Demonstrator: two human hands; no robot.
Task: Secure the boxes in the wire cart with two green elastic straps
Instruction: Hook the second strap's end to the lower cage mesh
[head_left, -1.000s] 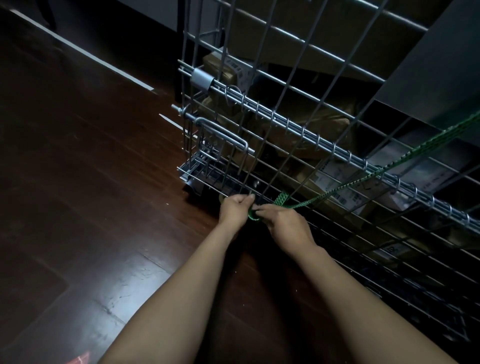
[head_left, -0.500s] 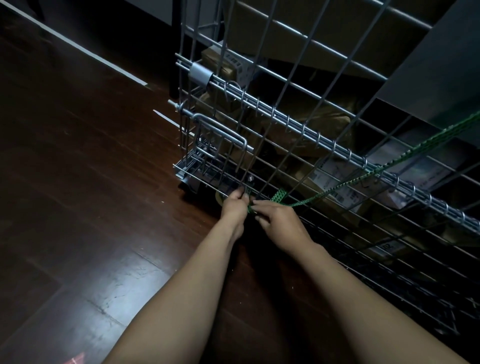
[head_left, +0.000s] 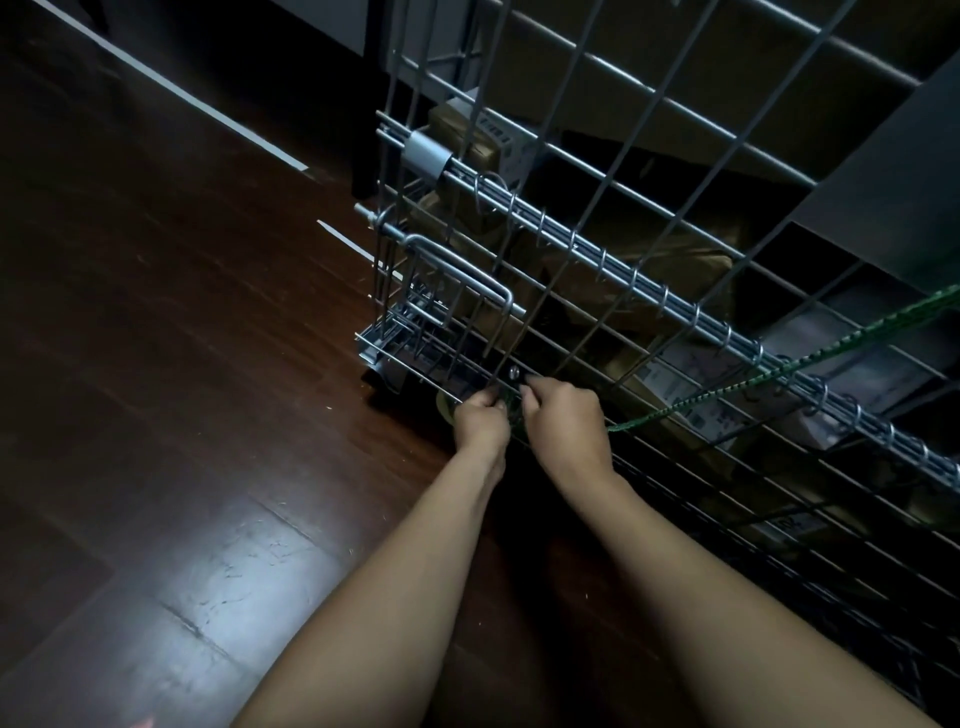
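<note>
The green strap (head_left: 779, 372) is pinched at its end by the left hand (head_left: 482, 418) and right hand (head_left: 567, 422) against the bottom wire of the cart (head_left: 670, 310); its length is stretched toward two o'clock

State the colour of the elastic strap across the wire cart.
Green elastic strap; head view shows it best.

Left hand (head_left: 483, 418), right hand (head_left: 567, 422) on green strap (head_left: 779, 375)

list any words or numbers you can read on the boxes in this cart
Nothing can be read.
The white label on the box behind the green strap: print too blurred.
The grey label on the upper box: too small.
The lower label behind the mesh: blurred.
</note>
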